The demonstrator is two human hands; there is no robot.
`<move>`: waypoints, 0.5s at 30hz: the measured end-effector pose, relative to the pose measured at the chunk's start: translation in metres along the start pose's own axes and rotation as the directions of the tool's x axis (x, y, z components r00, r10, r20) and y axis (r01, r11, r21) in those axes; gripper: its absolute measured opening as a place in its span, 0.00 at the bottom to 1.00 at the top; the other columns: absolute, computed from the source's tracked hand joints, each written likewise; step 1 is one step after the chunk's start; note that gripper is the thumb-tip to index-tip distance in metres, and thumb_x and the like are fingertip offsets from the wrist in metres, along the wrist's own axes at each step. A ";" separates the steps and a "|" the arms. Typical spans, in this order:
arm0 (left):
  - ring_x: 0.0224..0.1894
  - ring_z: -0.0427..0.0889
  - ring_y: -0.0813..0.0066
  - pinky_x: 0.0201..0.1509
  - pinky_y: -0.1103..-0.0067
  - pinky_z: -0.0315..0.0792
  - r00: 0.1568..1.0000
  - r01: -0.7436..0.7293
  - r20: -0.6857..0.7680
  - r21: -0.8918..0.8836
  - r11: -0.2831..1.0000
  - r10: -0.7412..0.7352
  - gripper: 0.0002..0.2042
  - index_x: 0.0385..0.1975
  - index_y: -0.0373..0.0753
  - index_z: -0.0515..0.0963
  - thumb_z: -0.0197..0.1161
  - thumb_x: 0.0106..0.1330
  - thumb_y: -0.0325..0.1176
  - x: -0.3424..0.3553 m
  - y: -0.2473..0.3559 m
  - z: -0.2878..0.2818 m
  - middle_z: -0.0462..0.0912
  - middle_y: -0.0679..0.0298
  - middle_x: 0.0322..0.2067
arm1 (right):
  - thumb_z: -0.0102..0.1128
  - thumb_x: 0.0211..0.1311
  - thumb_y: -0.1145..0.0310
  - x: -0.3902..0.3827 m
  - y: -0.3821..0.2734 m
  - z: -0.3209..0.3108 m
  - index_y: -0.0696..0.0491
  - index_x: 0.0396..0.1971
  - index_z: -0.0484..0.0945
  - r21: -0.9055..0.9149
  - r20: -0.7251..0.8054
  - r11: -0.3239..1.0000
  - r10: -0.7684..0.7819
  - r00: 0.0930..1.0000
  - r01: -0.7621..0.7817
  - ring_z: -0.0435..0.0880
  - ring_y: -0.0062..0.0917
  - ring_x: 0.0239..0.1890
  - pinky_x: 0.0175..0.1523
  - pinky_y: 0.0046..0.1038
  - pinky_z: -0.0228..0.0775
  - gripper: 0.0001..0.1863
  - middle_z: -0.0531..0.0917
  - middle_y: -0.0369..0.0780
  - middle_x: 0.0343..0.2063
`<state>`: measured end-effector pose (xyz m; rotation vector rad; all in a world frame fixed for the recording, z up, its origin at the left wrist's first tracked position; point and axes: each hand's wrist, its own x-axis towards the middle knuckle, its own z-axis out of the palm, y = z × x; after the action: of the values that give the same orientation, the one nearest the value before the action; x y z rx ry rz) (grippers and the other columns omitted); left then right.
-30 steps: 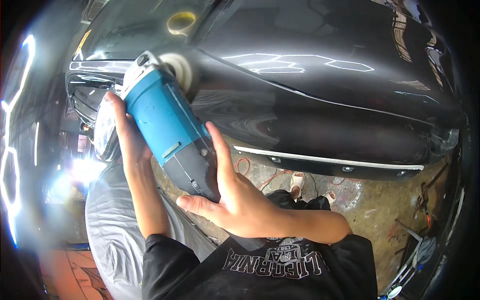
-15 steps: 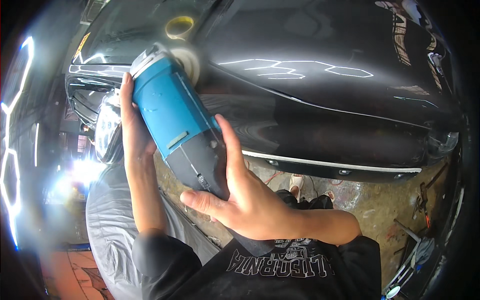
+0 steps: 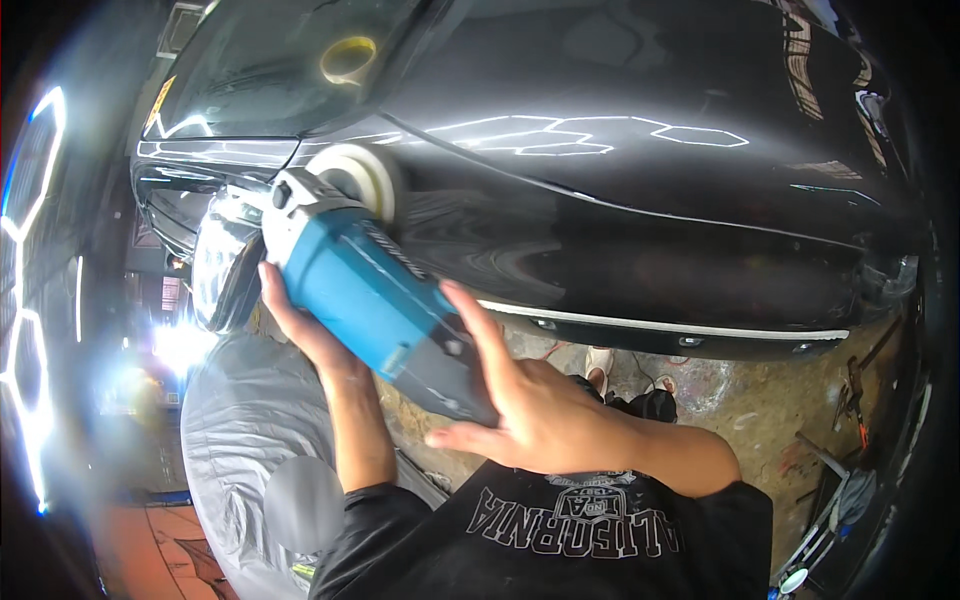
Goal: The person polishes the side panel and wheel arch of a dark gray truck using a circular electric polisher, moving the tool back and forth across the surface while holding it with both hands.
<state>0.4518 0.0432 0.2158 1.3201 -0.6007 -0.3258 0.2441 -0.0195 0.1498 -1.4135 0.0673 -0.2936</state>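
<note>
Blue polisher [image 3: 365,295] in both hands; white pad [image 3: 362,180] against black car [image 3: 640,200]

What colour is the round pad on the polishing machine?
The pad is white or cream, pressed against the black car; the head view shows it.

The palm of the left hand [image 3: 300,325] is hidden behind the blue polisher [image 3: 365,300], and its fingertips cannot be seen. Part of the white pad [image 3: 362,178] is covered by the machine's head. The headlight [image 3: 215,260] is blurred by glare. The tools on the floor [image 3: 850,400] are too small to be told.
</note>
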 end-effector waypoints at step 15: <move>0.44 0.82 0.59 0.49 0.65 0.78 0.999 -0.021 -0.039 -0.114 0.993 0.017 0.36 0.59 0.35 0.69 0.36 0.69 0.64 -0.017 -0.058 -0.006 0.79 0.51 0.48 | 0.69 0.56 0.61 -0.015 0.037 -0.007 0.55 0.72 0.35 -0.250 -0.164 0.961 -0.161 0.973 0.117 0.84 0.52 0.41 0.48 0.42 0.77 0.56 0.69 0.66 0.56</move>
<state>0.4478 0.0444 0.1552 1.2069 -0.5549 -0.3145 0.2341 -0.0182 0.1103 -1.6313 0.1587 -0.5479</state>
